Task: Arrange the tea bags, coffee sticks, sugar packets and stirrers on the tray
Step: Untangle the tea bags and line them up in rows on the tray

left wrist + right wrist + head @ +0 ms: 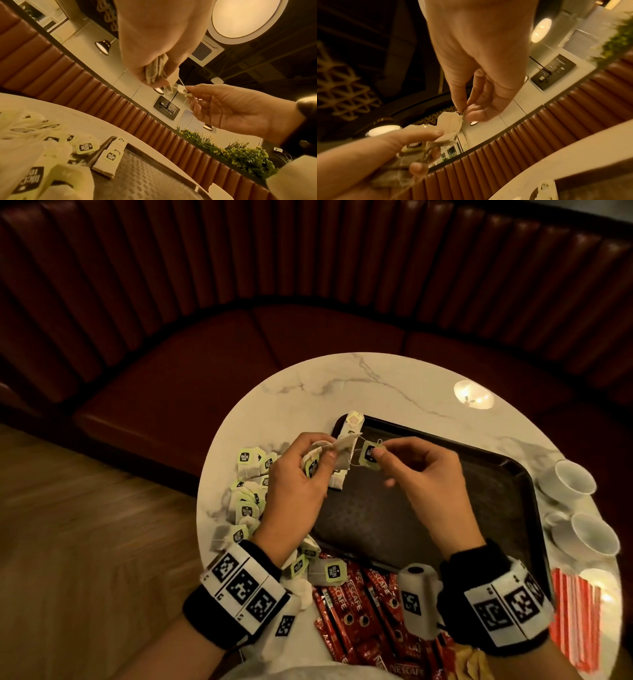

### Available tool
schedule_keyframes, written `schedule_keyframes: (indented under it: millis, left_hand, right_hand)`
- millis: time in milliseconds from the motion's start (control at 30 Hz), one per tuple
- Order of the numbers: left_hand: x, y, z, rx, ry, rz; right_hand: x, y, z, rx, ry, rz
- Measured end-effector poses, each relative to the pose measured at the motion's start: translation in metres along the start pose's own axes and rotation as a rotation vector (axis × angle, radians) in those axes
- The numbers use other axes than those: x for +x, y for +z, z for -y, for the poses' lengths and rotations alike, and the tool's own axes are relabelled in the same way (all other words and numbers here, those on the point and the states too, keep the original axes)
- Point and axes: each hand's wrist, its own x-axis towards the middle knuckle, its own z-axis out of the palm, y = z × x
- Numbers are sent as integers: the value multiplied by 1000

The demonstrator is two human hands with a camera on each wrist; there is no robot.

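Observation:
My left hand (308, 460) grips a bunch of tea bags (339, 460) above the left edge of the black tray (479, 494). My right hand (380, 455) pinches the green tag (370, 455) of one of those bags, its string running back to the bunch. The left wrist view shows the bunched tea bags (155, 73) and the pinched tag (183, 90). A short stack of tea bags (351, 426) lies in the tray's far left corner. Loose tea bags (246, 498) are heaped on the marble table (342, 385) at the left. Red coffee sticks (356, 604) lie at the near edge.
Two white cups (575, 477) stand on saucers right of the tray. Red-and-white striped packets (579, 614) lie at the near right. A curved red-brown booth seat (239, 357) wraps round the far side of the table.

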Motion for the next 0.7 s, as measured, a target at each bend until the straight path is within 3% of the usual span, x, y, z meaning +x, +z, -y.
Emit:
schedule_keyframes:
  millis: [200, 367, 567, 700]
  left_hand:
    - [-1, 4, 1, 26, -11, 5]
    - [1, 3, -7, -172, -149, 27]
    - [3, 0, -11, -328, -232, 72]
    - [2, 0, -11, -308, -216, 104]
  right_hand:
    - [-8, 7, 4, -192, -208, -29]
    - [-12, 11, 6, -100, -149, 150]
    - [-8, 6, -1, 25, -100, 28]
    - [-3, 10, -6, 33, -39, 55]
